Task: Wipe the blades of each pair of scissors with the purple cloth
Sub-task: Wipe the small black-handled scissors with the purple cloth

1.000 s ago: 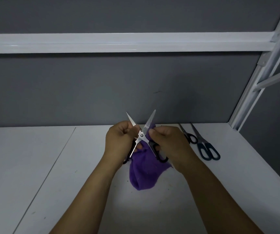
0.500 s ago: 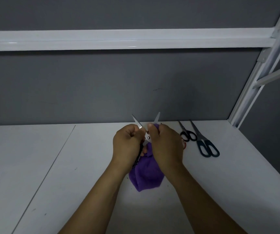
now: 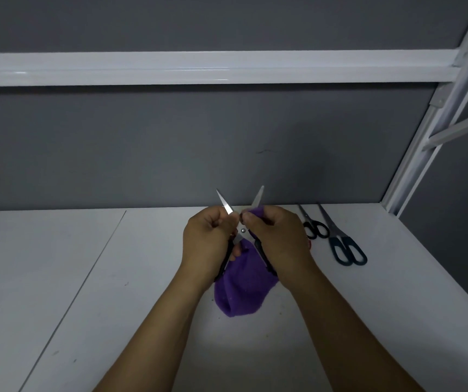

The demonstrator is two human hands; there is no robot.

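**Wiping one blade of the opened scissors**

The left hand [image 3: 207, 239] is gripping the held scissors [image 3: 243, 230] by one black handle, with its fingers curled round it. It is keeping the blades spread in a V above the white table [image 3: 114, 278]. The right hand [image 3: 278, 239] is pinching a fold of the purple cloth [image 3: 244, 290] round the right-hand blade just above the pivot, and the rest of the cloth is hanging between the wrists.

Done well, the pinch should be sliding from pivot to tip along the flats, with the fingertips staying behind the cloth and off the edge. The left hand should be steadying the handles so that the blades are not snapping shut.

Small black-handled scissors [image 3: 313, 227] and teal-handled scissors [image 3: 343, 247] are lying on the table to the right.
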